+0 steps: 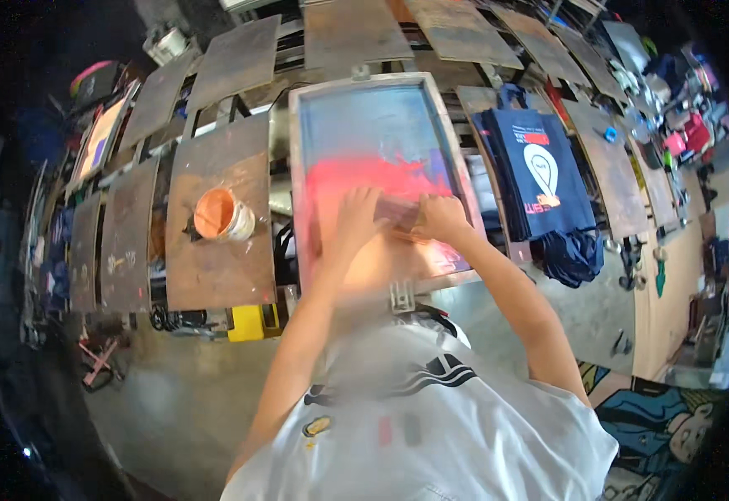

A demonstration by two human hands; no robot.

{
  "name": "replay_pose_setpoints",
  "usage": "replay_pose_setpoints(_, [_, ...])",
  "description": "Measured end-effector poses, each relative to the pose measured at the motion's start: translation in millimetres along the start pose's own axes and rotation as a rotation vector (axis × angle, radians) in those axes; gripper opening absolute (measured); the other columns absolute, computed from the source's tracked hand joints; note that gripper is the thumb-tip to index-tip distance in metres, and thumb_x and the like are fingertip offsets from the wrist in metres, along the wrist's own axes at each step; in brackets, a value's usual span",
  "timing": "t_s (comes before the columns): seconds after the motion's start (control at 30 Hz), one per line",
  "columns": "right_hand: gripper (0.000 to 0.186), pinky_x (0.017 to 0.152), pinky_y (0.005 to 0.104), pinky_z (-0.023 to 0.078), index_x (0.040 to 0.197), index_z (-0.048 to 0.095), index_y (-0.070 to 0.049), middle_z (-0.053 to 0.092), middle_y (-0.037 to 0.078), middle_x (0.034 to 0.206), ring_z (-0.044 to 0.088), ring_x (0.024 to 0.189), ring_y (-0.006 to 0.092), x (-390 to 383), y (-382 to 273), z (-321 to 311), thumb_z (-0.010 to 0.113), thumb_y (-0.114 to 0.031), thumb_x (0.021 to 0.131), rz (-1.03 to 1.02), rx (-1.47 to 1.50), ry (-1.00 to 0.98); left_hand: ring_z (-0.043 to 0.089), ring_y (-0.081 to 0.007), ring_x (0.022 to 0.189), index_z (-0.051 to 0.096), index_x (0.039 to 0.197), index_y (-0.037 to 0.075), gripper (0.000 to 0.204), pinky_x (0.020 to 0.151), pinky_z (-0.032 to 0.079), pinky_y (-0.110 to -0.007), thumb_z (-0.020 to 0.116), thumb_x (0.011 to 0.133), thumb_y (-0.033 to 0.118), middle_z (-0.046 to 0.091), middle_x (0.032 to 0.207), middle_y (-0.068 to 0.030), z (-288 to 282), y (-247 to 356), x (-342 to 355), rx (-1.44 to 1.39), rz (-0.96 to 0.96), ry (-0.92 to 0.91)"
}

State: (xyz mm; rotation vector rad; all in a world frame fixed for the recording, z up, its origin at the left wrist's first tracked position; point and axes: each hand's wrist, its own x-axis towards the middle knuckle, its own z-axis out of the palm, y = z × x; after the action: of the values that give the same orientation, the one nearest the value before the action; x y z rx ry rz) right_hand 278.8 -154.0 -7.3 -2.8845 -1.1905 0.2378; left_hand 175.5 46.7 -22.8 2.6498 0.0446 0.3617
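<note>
Over a red-smeared screen (356,121), left hand (358,213) and right hand (443,219) clamp a probably stiff squeegee (397,212), best held near its ends.

Has rows of worn boards (356,33) above a grey floor (172,376). Sinks into darkness at the left, with one small light (26,452) low down. Shows heaped clutter (694,134) at the far right and a colourful cartoon (640,422) below it.
</note>
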Motion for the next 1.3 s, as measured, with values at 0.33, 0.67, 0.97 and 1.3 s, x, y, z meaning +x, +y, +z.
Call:
replay_pose_setpoints(0.33, [0.061,0.063,0.0468,0.055,0.109,0.048,-0.004,0.069,0.017,0.082,0.07,0.076,0.0354,-54,35,16,0.075,-0.047,0.074,0.075,0.279,-0.026,0.046,-0.0334,0.121,0.059,0.121,0.011,0.065,0.104,0.039,-0.047,0.084,0.064,0.03,0.055,0.127,-0.0088,31,31,52,-0.016,0.252,-0.166])
replay_pose_setpoints(0.67, [0.048,0.072,0.0474,0.056,0.108,0.049,-0.004,0.065,0.019,0.1,0.069,0.085,0.0365,-30,3,7,0.076,-0.028,0.077,0.09,0.469,-0.081,0.047,-0.0325,0.121,0.06,0.122,0.013,0.066,0.103,0.039,-0.044,0.084,0.063,0.03,0.055,0.13,-0.0075,15,1,38,0.129,0.177,-0.136])
replay_pose_setpoints(0.97, [0.049,0.074,0.0475,0.056,0.111,0.049,-0.004,0.064,0.017,0.102,0.069,0.091,0.0354,-3,-42,9,0.076,-0.029,0.078,0.031,0.441,-0.101,0.048,-0.0305,0.118,0.061,0.122,0.016,0.067,0.101,0.039,-0.044,0.083,0.061,0.032,0.056,0.13,-0.004,-11,-36,18,0.118,0.074,-0.116])
replay_pose_setpoints(1.3, [0.047,0.083,0.0485,0.052,0.113,0.047,-0.004,0.063,0.017,0.108,0.067,0.097,0.0352,29,-102,2,0.074,-0.027,0.081,-0.003,0.428,-0.159,0.049,-0.029,0.117,0.06,0.124,0.016,0.068,0.102,0.037,-0.045,0.082,0.064,0.037,0.054,0.132,-0.0035,-39,-100,-5,0.232,0.083,-0.051])
